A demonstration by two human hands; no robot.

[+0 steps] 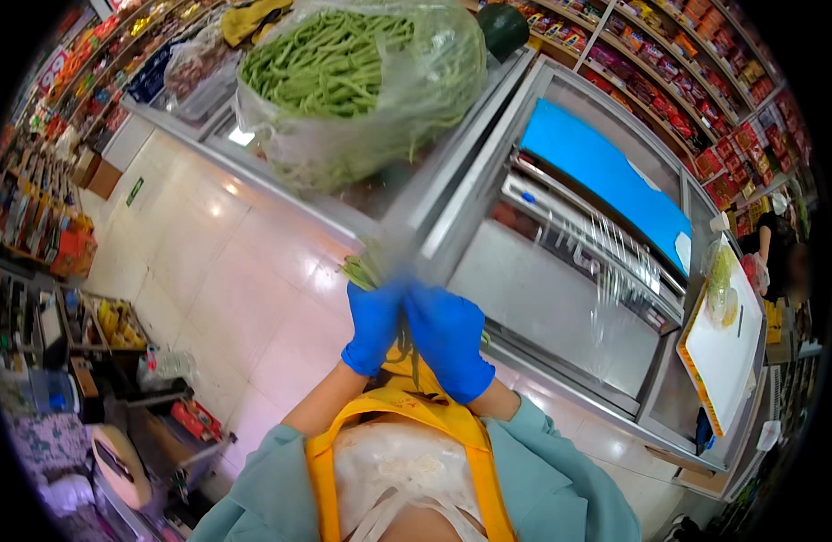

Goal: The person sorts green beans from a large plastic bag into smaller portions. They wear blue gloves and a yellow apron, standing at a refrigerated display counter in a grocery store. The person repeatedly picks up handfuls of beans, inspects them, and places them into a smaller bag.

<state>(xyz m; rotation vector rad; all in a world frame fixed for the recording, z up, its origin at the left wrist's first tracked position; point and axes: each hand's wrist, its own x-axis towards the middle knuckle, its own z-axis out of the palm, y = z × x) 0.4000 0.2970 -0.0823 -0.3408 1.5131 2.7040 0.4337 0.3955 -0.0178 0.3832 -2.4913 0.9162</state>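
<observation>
My left hand (374, 328), in a blue glove, is closed around a small bunch of green beans (361, 272). Their tips stick out beyond its fingers. Against it presses my right hand (451, 342), gloved the same, also closed on beans; a bean tip (485, 337) shows past its outer side. More thin beans hang between the wrists, in front of my yellow apron (416, 400). Motion blur hides the fingertips. Ahead, a large clear plastic bag (449, 74) full of green beans (321, 64) rests on a glass-topped chest freezer (185, 139).
A second chest freezer (524, 271) at right carries a blue sheet (605, 183). Bagged cabbage (720, 278) lies on a white board (730, 339) farther right, near a person (775, 251). A cluttered desk (145, 433) stands at lower left. Stocked shelves (646, 68) line the back.
</observation>
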